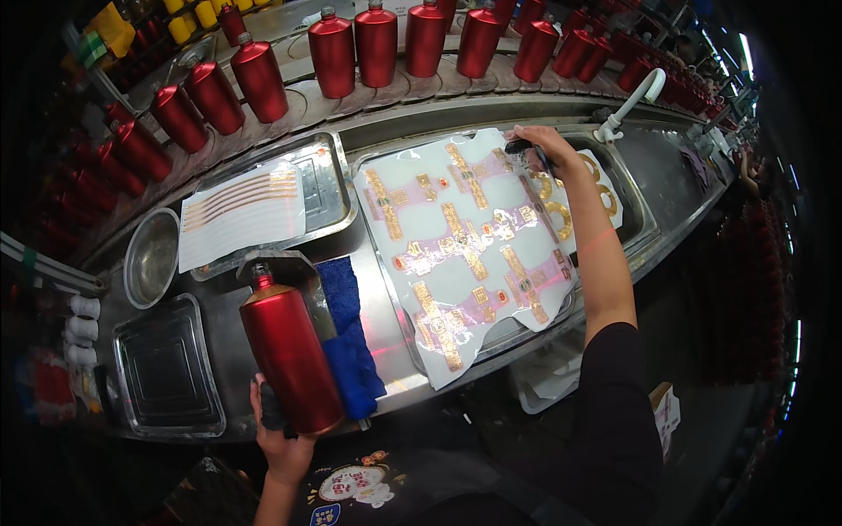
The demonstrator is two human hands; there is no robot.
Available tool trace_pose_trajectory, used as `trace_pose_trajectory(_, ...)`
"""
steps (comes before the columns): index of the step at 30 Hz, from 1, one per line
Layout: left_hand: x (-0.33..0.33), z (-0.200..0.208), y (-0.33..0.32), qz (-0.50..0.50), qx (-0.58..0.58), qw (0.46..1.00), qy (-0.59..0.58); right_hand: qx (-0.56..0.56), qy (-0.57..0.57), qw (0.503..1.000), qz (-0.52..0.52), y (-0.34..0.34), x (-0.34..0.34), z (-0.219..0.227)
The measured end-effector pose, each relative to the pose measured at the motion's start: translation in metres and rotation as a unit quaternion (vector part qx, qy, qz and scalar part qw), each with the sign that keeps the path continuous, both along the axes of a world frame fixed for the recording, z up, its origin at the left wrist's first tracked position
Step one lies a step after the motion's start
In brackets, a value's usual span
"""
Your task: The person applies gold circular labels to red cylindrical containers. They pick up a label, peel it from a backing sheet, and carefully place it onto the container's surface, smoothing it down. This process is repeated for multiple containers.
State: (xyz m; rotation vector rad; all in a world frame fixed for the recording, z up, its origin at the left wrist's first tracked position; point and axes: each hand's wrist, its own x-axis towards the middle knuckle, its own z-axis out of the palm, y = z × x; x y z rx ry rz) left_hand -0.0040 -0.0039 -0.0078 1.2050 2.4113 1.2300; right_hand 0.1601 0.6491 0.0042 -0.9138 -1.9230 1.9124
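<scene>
A glossy red bottle [289, 351] with a narrow clear neck and gold shoulder leans in my left hand [285, 451], whose fingers grip its base. Black covers show on fingers of both hands. Across the counter, my right hand [545, 149] reaches over the far right corner of a white sheet [399, 329], its bent fingers apart. I cannot tell whether they touch the sheet. Gold and pink cross-shaped decals [460, 238] lie on that sheet. Right beside the hand, a smaller sheet with gold ring-shaped decals [605, 197] sits in the sink, partly hidden by my forearm.
Several red bottles [377, 48] line the curved conveyor [303, 101] behind the counter. A striped decal sheet [237, 215] rests on a metal tray [338, 206]. Nearby are a metal bowl [151, 259], an upturned-looking tray [171, 368], a blue cloth [351, 359] and a white faucet [636, 96].
</scene>
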Motion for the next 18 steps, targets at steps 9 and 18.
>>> trace_pose_trajectory(9,-0.007,0.013,0.007,-0.031,0.019,0.996,0.081,0.236,-0.275,0.92,-0.149,0.03,-0.01,-0.045)
trace_pose_trajectory(18,-0.007,0.018,0.008,-0.05,0.044,0.99,0.126,0.597,-0.391,0.668,-0.211,-0.06,-0.055,0.005)
